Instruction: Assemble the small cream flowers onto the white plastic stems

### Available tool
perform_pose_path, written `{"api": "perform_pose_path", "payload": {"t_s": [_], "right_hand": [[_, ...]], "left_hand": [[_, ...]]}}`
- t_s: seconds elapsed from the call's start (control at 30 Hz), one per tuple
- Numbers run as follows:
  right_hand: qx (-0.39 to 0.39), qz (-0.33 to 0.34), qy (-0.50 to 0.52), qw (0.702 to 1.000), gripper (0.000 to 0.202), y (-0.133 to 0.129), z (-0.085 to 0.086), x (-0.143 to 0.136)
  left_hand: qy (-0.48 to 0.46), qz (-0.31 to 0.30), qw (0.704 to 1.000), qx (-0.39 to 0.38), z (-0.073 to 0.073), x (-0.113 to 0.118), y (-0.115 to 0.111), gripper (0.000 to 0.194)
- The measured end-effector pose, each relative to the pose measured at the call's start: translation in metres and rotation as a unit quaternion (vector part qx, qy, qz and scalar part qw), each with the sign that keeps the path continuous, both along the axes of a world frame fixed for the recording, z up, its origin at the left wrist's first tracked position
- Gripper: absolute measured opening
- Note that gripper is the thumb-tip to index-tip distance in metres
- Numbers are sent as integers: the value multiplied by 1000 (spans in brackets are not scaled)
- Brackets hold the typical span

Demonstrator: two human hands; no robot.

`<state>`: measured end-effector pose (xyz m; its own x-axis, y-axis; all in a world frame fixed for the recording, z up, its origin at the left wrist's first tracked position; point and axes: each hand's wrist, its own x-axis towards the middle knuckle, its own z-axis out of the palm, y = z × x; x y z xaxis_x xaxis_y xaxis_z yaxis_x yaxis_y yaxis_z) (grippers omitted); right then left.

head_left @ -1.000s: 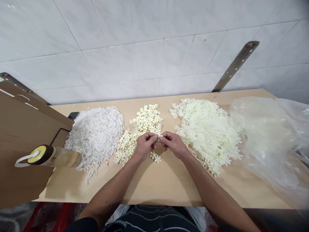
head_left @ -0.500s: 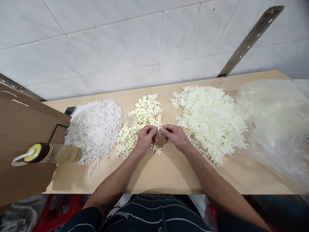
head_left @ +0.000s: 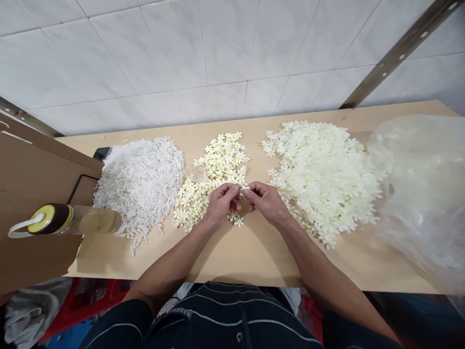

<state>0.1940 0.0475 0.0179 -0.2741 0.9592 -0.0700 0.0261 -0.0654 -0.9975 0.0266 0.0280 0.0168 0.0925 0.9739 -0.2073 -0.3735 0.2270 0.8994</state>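
Note:
Over the middle of the table, my left hand (head_left: 222,202) and my right hand (head_left: 267,201) meet, fingertips nearly touching. Both are closed in a pinch on a small white artificial flower (head_left: 244,188), which is mostly covered by the fingers. Any finer part held with it is too small to make out. Just behind and left of my hands lies a heap of artificial flowers with yellow centres (head_left: 221,157). A larger pile of pale flower heads (head_left: 323,174) spreads to the right of my right hand. On the left is a mound of thin white slivers (head_left: 143,174).
A lidded bottle (head_left: 78,219) lies against the slivers, beside a cardboard box (head_left: 39,184) at the left edge. A large clear plastic bag (head_left: 425,184) covers the table's right end. The tiled wall (head_left: 210,53) runs behind the wooden table (head_left: 254,264).
The view has shifted slightly, so the table appears a little higher. My hands stay together at the same spot, still pinching the flower, with only slight finger movement.

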Motion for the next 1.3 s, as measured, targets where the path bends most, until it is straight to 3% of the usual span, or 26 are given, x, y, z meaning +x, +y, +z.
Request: {"api": "perform_pose_path", "payload": {"t_s": [0.17, 0.5, 0.8, 0.97, 1.1, 1.2, 1.3], "right_hand": [[-23, 29, 13, 999, 42, 0, -2, 2], [-43, 8, 50, 998, 40, -1, -1, -5], [-34, 39, -2, 999, 47, -4, 2, -8], [-18, 38, 17, 999, 38, -5, 5, -9], [-12, 45, 3, 999, 39, -7, 5, -11], [80, -54, -88, 992, 39, -8, 3, -12], [222, -153, -194, 943, 32, -9, 1, -11]], "left_hand": [[1, -28, 999, -15, 1, -3, 2, 45], [-50, -37, 998, -29, 4, -3, 2, 45], [-89, -63, 994, -23, -1, -3, 1, 40], [-83, -42, 995, -39, 0, -6, 4, 41], [-10, 19, 1000, 5, -3, -5, 4, 42], [55, 59, 996, 44, -4, -2, 1, 41], [93, 73, 991, 61, -3, 0, -2, 41]]}}
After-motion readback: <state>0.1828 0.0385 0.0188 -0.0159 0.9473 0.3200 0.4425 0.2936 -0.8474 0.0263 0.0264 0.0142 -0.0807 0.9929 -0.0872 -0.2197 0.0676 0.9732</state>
